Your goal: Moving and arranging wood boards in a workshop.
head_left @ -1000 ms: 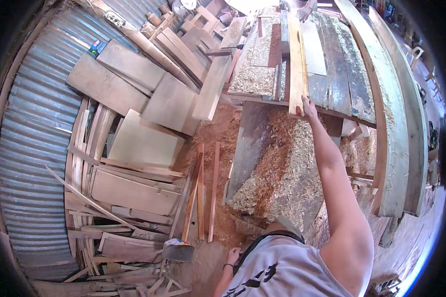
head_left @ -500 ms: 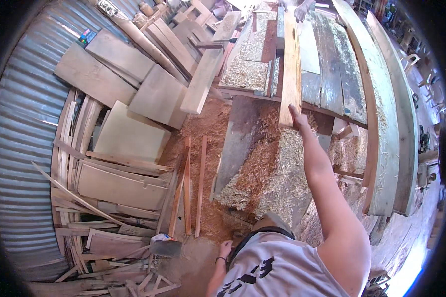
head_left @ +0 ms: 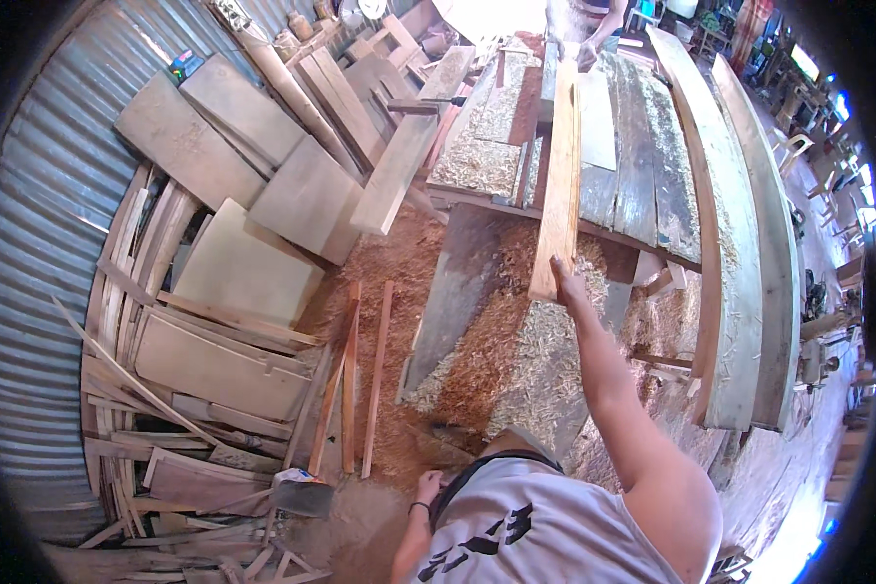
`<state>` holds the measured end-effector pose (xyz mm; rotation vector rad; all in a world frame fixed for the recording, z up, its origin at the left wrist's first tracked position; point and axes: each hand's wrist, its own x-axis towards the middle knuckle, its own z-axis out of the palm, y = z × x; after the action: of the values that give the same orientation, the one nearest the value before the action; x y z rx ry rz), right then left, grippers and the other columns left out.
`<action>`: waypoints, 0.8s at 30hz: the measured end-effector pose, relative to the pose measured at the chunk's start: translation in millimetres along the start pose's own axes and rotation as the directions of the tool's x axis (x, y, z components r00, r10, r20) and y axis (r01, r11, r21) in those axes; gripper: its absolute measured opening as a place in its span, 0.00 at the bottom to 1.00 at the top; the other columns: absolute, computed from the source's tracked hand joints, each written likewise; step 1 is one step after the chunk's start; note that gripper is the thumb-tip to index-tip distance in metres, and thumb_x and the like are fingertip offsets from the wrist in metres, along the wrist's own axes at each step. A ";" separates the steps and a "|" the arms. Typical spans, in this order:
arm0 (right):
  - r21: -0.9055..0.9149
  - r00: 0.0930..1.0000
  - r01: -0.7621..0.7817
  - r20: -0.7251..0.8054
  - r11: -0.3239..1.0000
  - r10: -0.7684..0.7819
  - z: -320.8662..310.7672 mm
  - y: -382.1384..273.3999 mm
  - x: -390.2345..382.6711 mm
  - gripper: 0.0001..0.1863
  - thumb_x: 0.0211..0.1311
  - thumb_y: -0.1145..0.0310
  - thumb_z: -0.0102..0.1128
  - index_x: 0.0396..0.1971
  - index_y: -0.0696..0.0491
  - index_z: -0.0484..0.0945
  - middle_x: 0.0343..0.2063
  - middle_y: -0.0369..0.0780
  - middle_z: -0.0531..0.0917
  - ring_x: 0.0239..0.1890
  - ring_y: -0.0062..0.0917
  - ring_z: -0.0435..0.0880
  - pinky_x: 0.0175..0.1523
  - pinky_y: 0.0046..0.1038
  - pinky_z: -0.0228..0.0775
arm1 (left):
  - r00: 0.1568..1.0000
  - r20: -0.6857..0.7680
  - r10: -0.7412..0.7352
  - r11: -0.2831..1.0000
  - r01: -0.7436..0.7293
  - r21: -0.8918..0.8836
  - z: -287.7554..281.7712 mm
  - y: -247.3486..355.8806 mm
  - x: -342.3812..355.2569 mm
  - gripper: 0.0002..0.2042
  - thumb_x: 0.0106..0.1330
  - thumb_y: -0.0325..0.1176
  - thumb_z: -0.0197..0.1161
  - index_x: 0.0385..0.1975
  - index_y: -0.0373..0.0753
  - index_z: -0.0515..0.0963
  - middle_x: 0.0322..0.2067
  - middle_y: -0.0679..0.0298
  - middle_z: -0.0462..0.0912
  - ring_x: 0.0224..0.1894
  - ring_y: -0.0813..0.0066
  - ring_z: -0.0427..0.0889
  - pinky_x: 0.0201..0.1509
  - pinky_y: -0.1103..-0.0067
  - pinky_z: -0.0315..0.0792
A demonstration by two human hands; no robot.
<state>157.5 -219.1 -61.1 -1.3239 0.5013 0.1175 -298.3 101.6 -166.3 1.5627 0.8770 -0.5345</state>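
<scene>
My right hand (head_left: 566, 282) is closed round the right edge of a long light-brown wooden plank (head_left: 560, 185), close to its near end. The near end sticks out past the edge of a wooden worktable (head_left: 636, 190) strewn with shavings. At the plank's far end is another person's hand (head_left: 586, 56), on or right beside the wood. Down by my waist, at the lower middle, hangs my left hand (head_left: 428, 485), a dark band on its wrist. It is small and partly turned away, so how its fingers lie is unclear. I see nothing in it.
Wood shavings (head_left: 487, 341) cover the floor ahead. Wide boards (head_left: 287, 195) and scrap strips (head_left: 190, 457) are stacked at the left along a corrugated metal wall (head_left: 39, 321). Thin sticks (head_left: 378, 380) stand near my left side. Long thick planks (head_left: 735, 243) run along the right.
The plank has slid nearer to me, its near end now lower in view, with my right hand still on it. More of the other person shows at the far end. My left hand stays by my waist.
</scene>
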 end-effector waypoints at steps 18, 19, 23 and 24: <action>-0.281 0.982 -0.100 -0.180 0.954 0.049 22.0 -3.0 -114.4 0.36 0.36 0.46 0.61 0.34 0.68 0.71 0.32 0.44 0.75 0.33 0.25 0.74 0.37 0.25 0.66 | 0.880 0.405 0.249 0.957 -0.160 -0.241 113.6 267.1 45.1 0.16 0.55 0.48 0.50 0.27 0.39 0.66 0.23 0.66 0.72 0.23 0.80 0.72 0.22 0.83 0.68; -0.423 0.957 -0.207 -0.273 0.882 0.094 20.4 -1.6 -116.1 0.36 0.36 0.47 0.62 0.33 0.68 0.71 0.32 0.44 0.75 0.33 0.25 0.74 0.37 0.24 0.65 | 0.869 0.425 0.252 0.965 -0.192 -0.181 122.1 281.2 44.8 0.17 0.54 0.49 0.51 0.26 0.39 0.66 0.22 0.66 0.71 0.21 0.80 0.71 0.20 0.84 0.67; -0.243 0.986 -0.126 -0.139 0.962 0.094 28.6 6.7 -125.5 0.38 0.35 0.46 0.62 0.35 0.69 0.69 0.33 0.44 0.75 0.34 0.26 0.74 0.38 0.24 0.65 | 0.904 0.325 0.278 0.960 -0.267 -0.080 145.7 310.6 59.3 0.24 0.49 0.54 0.56 0.29 0.36 0.64 0.18 0.66 0.66 0.17 0.76 0.68 0.17 0.79 0.69; -0.283 0.983 -0.157 -0.139 0.946 0.122 29.3 2.8 -130.2 0.38 0.35 0.47 0.63 0.36 0.69 0.69 0.32 0.44 0.75 0.34 0.26 0.74 0.39 0.23 0.65 | 0.913 0.369 0.173 0.981 -0.192 0.017 145.7 316.9 71.6 0.29 0.45 0.56 0.57 0.33 0.33 0.63 0.25 0.62 0.70 0.21 0.73 0.72 0.20 0.79 0.70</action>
<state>49.2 -164.9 -5.1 -1.5920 0.7006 0.2382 13.0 -26.5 -49.9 1.5093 0.4300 -0.6905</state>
